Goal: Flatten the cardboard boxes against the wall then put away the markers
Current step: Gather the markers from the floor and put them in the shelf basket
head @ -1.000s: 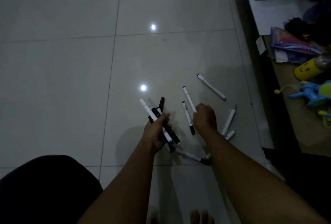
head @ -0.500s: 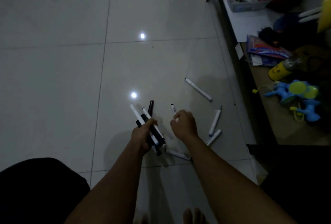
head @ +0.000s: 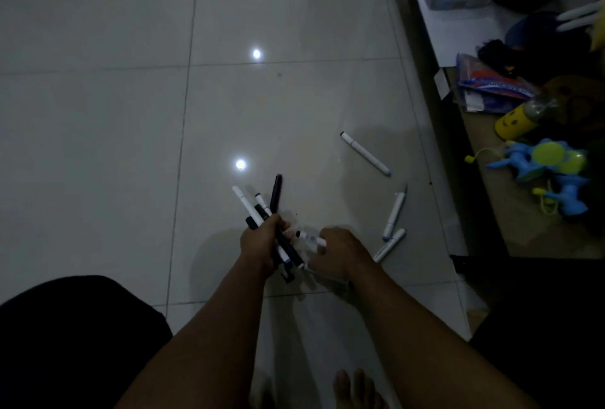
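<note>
Nearest me, my left hand (head: pixel 260 246) has its fingers clamped round a bundle of markers (head: pixel 262 212), fanned upward so one fist can collect them all, while my right hand (head: pixel 337 253) pinches one more marker (head: pixel 311 238) and points it at the bundle, probably to add it. Beyond, three loose markers (head: pixel 394 213) lie on the floor (head: pixel 114 146) with open tile around them, though the dark shelf edge (head: pixel 435 133) bounds the right side; no cardboard boxes in view.

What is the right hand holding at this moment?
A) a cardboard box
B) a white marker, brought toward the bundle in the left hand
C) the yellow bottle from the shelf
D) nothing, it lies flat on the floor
B: the right hand pinches a white marker with a dark cap, pointed at the bundle of markers in the grip of the left hand.
</note>
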